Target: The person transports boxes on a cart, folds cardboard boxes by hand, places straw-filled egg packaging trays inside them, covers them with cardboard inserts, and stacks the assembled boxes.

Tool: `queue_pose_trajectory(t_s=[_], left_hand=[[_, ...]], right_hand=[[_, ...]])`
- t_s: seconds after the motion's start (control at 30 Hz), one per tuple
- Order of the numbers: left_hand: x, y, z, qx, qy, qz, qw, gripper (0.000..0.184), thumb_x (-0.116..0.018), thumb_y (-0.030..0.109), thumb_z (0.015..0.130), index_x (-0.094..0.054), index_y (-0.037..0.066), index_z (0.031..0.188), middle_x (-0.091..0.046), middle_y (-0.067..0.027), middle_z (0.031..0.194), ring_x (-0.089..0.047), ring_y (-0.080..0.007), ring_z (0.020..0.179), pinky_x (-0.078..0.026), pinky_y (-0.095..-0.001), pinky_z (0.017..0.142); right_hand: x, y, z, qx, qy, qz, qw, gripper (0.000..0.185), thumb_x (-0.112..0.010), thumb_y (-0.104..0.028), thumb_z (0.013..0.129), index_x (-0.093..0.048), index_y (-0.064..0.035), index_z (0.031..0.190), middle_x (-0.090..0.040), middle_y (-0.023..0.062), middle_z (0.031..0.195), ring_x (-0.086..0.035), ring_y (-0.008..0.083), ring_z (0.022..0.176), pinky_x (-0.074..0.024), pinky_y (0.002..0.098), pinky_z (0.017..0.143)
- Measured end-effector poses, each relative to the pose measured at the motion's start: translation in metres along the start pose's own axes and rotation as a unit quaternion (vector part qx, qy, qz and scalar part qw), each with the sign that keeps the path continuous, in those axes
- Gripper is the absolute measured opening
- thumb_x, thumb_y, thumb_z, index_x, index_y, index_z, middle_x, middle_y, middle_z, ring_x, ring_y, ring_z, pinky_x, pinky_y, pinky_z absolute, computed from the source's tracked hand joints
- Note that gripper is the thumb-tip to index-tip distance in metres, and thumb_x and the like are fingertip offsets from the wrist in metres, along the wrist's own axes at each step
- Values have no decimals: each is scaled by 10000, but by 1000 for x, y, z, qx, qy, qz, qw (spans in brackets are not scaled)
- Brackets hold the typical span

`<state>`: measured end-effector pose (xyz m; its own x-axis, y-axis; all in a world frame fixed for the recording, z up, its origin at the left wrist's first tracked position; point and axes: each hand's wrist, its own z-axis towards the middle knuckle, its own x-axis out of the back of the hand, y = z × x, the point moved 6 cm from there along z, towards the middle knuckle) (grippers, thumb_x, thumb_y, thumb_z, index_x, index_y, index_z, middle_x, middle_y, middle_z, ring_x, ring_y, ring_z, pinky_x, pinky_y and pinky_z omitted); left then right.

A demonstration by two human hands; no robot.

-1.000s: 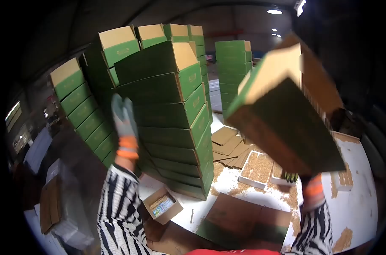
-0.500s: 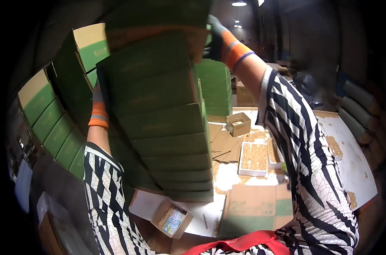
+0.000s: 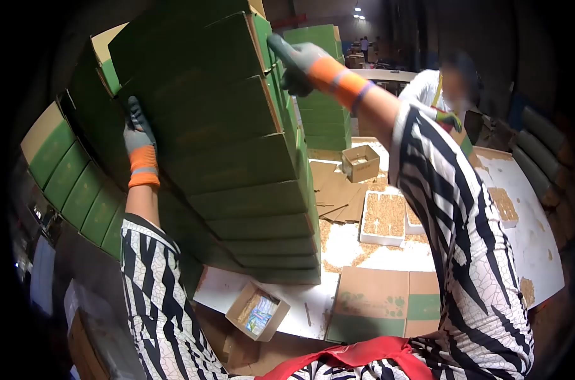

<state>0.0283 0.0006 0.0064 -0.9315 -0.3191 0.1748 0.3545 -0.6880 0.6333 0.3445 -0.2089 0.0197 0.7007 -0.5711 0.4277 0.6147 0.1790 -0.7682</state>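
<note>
A tall stack of green cartons (image 3: 237, 158) stands in front of me, with one more carton (image 3: 192, 47) on its top. My left hand (image 3: 137, 126), in a grey glove with an orange cuff, lies against the near left side of the upper cartons, fingers pointing up. At the stack's right front edge is my right hand (image 3: 298, 63), gloved the same way, its thumb and fingers apart beside the top carton's end. Neither hand is wrapped round anything.
More green stacks stand at left (image 3: 78, 183) and behind (image 3: 325, 120). A co-worker (image 3: 426, 88) is across the white table (image 3: 534, 253). On it are white trays (image 3: 382, 218), flat cardboard (image 3: 369, 297) and two small open boxes (image 3: 361, 163), (image 3: 257, 311).
The carton from my right hand has come over to the stack and now rests on top. My right hand has lowered slightly along its end. A co-worker has come into view.
</note>
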Motion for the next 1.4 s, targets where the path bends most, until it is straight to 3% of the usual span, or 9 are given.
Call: queue_pose_trajectory(t_s=[0.27,0.43,0.5,0.73,0.87,0.97,1.17,1.23,1.4], left_hand=[[41,42,-251,-295,0,-89,951,469,-339,292,1020,-463,-40,1328,-527,-171,1311,-516,-275,1191,-369,-353,1051],[-84,-63,-579,100,-403,-3,910,652,-555,285,946,-291,-60,1431,-379,-233,1442,-367,-352,1329,-265,-394,1115],[-125,-116,-672,353,-514,31,782,690,-534,337,958,-256,-67,1443,-356,-261,1448,-339,-377,1342,-249,-390,1124],[-122,-108,-682,388,-411,-178,806,697,-566,325,951,-259,-65,1440,-344,-204,1472,-387,-258,1310,-338,-333,1068],[-84,78,-550,-77,-129,40,988,648,-600,257,918,-313,11,1444,-445,-213,1391,-456,-356,1236,-282,-452,1095],[-77,161,-520,-364,-343,118,858,522,-624,197,877,-474,18,1343,-539,-183,1297,-482,-384,1186,-317,-480,1061],[-95,156,-536,100,-686,-58,718,263,-562,129,937,-645,-6,1147,-692,-83,996,-613,-165,910,-475,-295,829],[-106,146,-533,105,-760,-33,641,310,-589,156,938,-621,13,1212,-678,-9,991,-548,-52,854,-469,-235,752],[-130,130,-513,70,-846,84,522,322,-612,250,930,-645,22,1156,-685,-14,976,-554,-64,874,-476,-250,788]], right_hand=[[59,241,-324,-100,191,65,974,449,-642,-263,903,-558,-55,1292,-651,107,1065,-627,171,893,-516,288,780],[95,433,-635,-476,271,-424,722,916,-704,-531,762,-393,87,1362,-554,258,1258,-543,359,1172,-453,390,975],[69,465,-681,-635,222,-166,721,1022,-691,-594,727,-345,126,1365,-496,293,1312,-493,386,1224,-418,396,1016],[113,378,-618,-389,399,68,828,448,-735,-199,824,-571,31,1171,-662,108,1033,-618,185,932,-495,288,832],[171,334,-568,-273,304,154,900,293,-649,-137,903,-592,12,1149,-651,62,1038,-593,121,945,-485,263,857],[201,361,-582,-263,197,122,936,318,-645,-92,889,-577,19,1179,-652,84,1082,-595,146,1010,-474,288,908],[206,210,-537,24,245,-317,916,785,-720,-123,743,-346,-15,1425,-346,212,1465,-283,419,1369,-255,502,1117],[159,174,-505,16,63,-395,917,820,-672,-451,777,-348,-104,1445,-302,188,1494,-238,439,1379,-175,591,1108],[121,189,-516,62,-22,-392,918,653,-670,-409,788,-466,-183,1366,-386,127,1443,-350,396,1314,-272,564,1069]])
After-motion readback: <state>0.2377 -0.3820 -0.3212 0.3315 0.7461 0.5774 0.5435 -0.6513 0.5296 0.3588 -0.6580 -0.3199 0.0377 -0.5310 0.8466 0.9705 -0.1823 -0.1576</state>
